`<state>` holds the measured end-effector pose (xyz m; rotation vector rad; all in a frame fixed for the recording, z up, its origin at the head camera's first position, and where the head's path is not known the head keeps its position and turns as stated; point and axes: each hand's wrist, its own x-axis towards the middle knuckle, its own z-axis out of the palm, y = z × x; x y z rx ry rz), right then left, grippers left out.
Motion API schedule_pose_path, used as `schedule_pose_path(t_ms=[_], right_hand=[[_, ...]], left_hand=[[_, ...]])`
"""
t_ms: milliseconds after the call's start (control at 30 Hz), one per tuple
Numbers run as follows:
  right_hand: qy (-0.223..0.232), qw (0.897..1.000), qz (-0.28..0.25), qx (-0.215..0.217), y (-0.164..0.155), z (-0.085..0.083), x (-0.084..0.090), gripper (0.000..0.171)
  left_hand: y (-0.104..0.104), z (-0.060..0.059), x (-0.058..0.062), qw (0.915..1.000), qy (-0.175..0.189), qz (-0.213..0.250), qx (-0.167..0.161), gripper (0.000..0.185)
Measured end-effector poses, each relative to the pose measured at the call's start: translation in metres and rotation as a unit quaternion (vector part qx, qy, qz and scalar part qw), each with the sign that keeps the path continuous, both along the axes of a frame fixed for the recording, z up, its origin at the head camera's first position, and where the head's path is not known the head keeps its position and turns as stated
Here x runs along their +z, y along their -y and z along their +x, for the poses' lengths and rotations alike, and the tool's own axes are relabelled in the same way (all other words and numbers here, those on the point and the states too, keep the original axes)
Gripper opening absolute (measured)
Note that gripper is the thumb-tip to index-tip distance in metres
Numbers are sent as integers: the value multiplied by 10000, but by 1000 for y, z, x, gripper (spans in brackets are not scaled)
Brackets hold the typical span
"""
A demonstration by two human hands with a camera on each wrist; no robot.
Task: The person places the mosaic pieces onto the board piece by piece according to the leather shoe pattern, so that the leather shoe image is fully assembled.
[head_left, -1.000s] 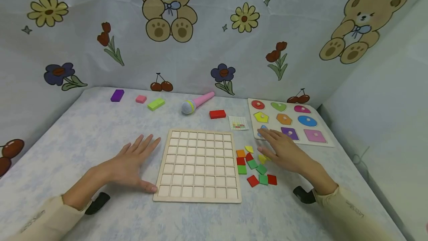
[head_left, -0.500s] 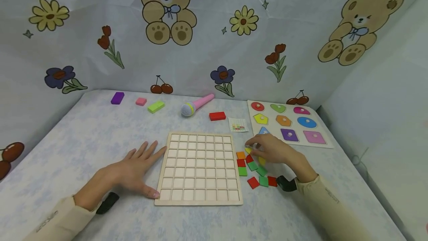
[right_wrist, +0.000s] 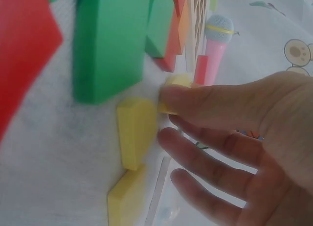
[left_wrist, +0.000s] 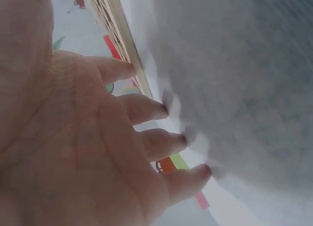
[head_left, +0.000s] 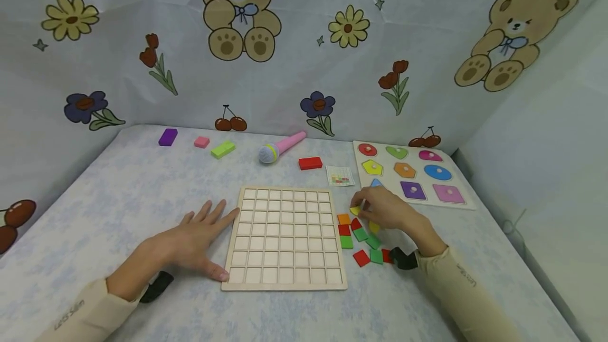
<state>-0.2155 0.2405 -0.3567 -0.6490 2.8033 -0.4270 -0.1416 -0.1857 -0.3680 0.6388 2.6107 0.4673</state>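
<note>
A wooden grid board (head_left: 285,285) lies flat in the middle of the table. With fingers spread, my left hand (head_left: 192,244) rests at its left side; the index fingertip and thumb touch the frame. My right hand (head_left: 387,209) pinches a yellow tile (right_wrist: 171,107) between thumb and index finger, its other fingers loosely bent. Two more yellow tiles (right_wrist: 134,133) lie beside the thumb in the right wrist view. Several red, green and orange tiles, among them a green tile (head_left: 376,256) and a red tile (head_left: 361,258), lie right of the board.
Behind the right hand lies a shape puzzle board (head_left: 385,181). A small pattern card (head_left: 340,176), a red block (head_left: 310,163) and a pink toy microphone (head_left: 282,148) lie beyond the grid. Green (head_left: 222,149), pink (head_left: 201,142) and purple blocks (head_left: 168,137) line the back left.
My right hand has moved left and down from above the tiles, and its thumb and index finger have closed on a yellow tile. The left hand has slid slightly right against the board.
</note>
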Motion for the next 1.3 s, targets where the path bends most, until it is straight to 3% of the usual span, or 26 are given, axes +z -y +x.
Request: schedule_pose_path(t_ms=[267,567,1067,1300], right_hand=[[-3,9999,-48,90,-1,0,3,6],[-251,9995,-151,139,1,-1,2,18],[-307,9980,-311,463,48,-5,20,4],[-271,9943,-622,822,71,-6,22,10]], left_hand=[[-2,1,1,10000,0,51,-40,135],[-3,3,-1,9999,114,126,-8,134],[-1,1,3,9999,108,10,30,133],[0,3,3,9999,123,75,65,133]])
